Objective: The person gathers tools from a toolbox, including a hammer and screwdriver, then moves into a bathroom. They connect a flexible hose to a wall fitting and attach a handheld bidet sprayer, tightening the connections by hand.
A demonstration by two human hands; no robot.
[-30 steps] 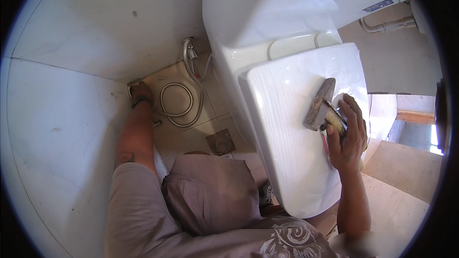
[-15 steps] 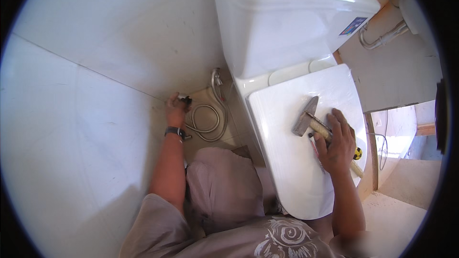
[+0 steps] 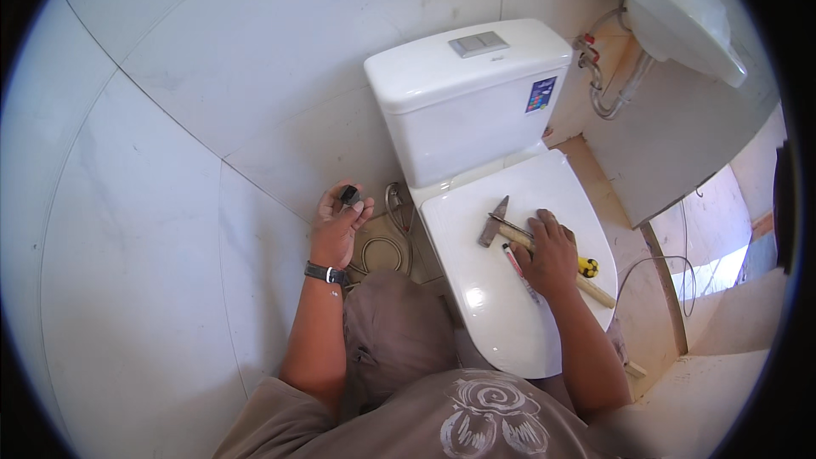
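My left hand [image 3: 338, 225] is raised near the wall, its thumb and fingers closed round a small black block-like piece [image 3: 349, 195] whose kind I cannot make out. On the closed white toilet lid [image 3: 501, 323] lies a hammer [image 3: 496, 223] with a pale handle. Over that handle rests my right hand [image 3: 551, 253], thumb apart from the fingers; its palm hides part of the tools. A thin dark shaft shows along the hammer, and a yellow-and-black tool end [image 3: 587, 267] sticks out beyond the hand. A red-and-white marker-like stick [image 3: 514, 262] lies beside the thumb.
A coiled metal hose [image 3: 380, 255] sits on the floor between the wall and the toilet. The toilet tank [image 3: 476, 140] rises behind the lid. At the far right hangs a white washbasin [image 3: 671, 13] with a drain pipe [image 3: 629, 85]. Tiled wall [image 3: 153, 204] closes in the left side.
My view has tilted up and drawn back, showing the whole tank and the basin. My left hand has risen from the floor area with the black piece. My right hand stays on the tools.
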